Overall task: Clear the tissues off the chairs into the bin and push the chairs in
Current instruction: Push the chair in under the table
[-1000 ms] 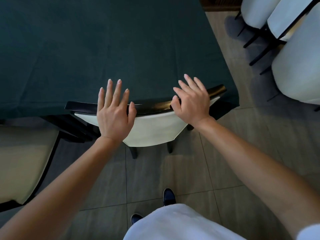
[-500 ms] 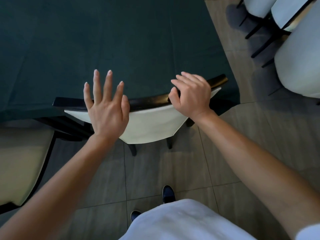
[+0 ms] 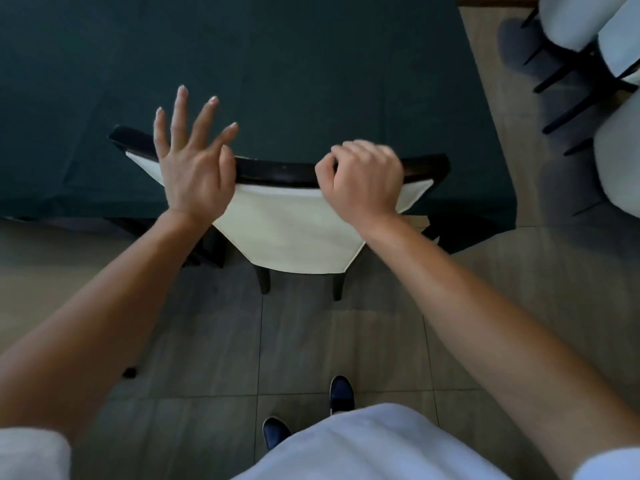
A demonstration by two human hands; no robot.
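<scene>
A cream-backed chair (image 3: 294, 230) with a black top rail stands tucked under the table with the dark green cloth (image 3: 277, 64). My left hand (image 3: 194, 161) is over the left part of the rail, fingers spread and lifted, thumb near the rail. My right hand (image 3: 363, 178) is curled over the right part of the rail, fingers closed around it. The chair's seat is hidden under the table. No tissue or bin shows in this view.
White chairs with black legs (image 3: 616, 143) stand at the right on the tiled floor (image 3: 311, 341). A dark chair leg (image 3: 130, 372) shows at the lower left. My shoes (image 3: 341, 393) are just behind the chair.
The view shifted left and the neighbouring cream chair left the frame. My left hand lifted and spread its fingers off the rail. My right hand's fingers curled tighter around it.
</scene>
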